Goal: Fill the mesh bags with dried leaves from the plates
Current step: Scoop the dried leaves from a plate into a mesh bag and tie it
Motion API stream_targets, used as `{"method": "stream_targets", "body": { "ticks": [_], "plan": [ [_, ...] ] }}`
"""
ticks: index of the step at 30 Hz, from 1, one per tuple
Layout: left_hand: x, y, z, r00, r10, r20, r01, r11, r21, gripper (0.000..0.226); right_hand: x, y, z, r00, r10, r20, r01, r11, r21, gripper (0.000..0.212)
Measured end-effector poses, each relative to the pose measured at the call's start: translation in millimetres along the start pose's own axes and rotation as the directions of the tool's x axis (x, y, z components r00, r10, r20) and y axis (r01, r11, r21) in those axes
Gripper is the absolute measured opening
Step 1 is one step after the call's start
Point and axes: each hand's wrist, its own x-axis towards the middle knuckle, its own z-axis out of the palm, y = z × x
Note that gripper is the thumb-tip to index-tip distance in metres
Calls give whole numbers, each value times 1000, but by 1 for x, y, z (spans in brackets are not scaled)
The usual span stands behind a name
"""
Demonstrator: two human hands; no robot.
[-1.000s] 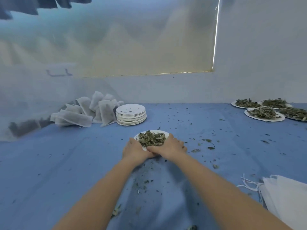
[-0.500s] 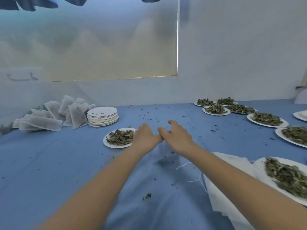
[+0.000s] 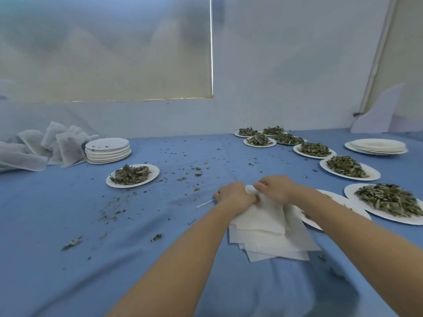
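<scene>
My left hand and right hand both have their fingers curled onto the far end of the top bag in the stack of empty bags; each hand pinches the white fabric there, knuckles nearly touching each other. A thin string trails from that end of the stack toward the left, lying on the blue cloth.

Taking the stack as my landmark: just to its right, partly under its edge, sits a plate, and beside that a heaped plate of leaves. Further beyond the stack on the right, more plates of leaves run in a line toward the wall, with a few bare plates piled at the far right. Left of and beyond the stack is one plate of dried leaves, well apart from my hands. Past it stands a pile of clean plates, and against that pile lean the filled bags. Loose leaf crumbs are scattered over the cloth left of the stack.
</scene>
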Motion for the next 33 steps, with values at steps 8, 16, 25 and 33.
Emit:
{"method": "stream_targets", "body": {
  "ticks": [8,16,25,33],
  "plan": [
    [4,-7,-1,999,20,-31,-23,993,-120,52,17,14,-3,984,-101,-147,122,982,144,9],
    [18,-15,-41,982,85,-171,-172,785,-596,22,21,7,-33,935,-243,-257,275,956,97,15],
    [27,-18,-88,952,53,-300,-252,693,-676,39,34,-52,-48,739,-375,-560,496,865,75,20],
    [31,-53,-169,909,131,-395,-342,776,-529,27,64,-126,-63,663,-402,-631,607,783,138,10]
  ]
}}
